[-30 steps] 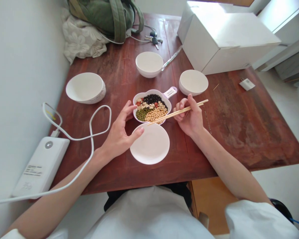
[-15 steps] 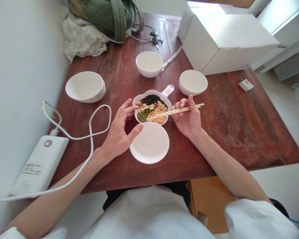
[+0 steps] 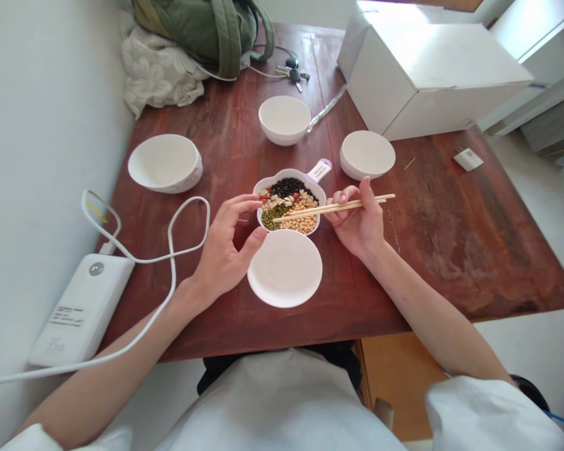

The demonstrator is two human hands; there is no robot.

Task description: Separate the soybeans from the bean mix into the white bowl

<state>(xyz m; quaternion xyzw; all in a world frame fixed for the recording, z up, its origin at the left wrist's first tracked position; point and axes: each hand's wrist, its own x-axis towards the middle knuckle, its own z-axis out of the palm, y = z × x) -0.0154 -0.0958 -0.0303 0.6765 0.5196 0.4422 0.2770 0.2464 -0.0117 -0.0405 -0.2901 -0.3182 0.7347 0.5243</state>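
Your right hand holds a pair of wooden chopsticks in a pinched grip, fingers curled around them. The chopsticks are slightly parted and reach left, with their tips over the green beans. You can't tell if they have a bean between them. Your left hand is open and curved, with the index finger and thumb near the left edge of the white divided dish. You can't tell if they touch it; the left hand holds nothing.

The divided dish sits on a red-brown wooden table, between your hands. It holds black beans, green beans, yellow soybeans and a mix of pale seeds and red beans. Its short handle points up and right.

Around the dish: a white plate sits right against its near side. A white bowl is straight beyond it, and a white round dish is beyond and to the right. Another tilted white bowl is to the left. Further left are a white power bank and its looped cable. Far beyond the dish are keys, a green backpack, a floral cloth and a white box.
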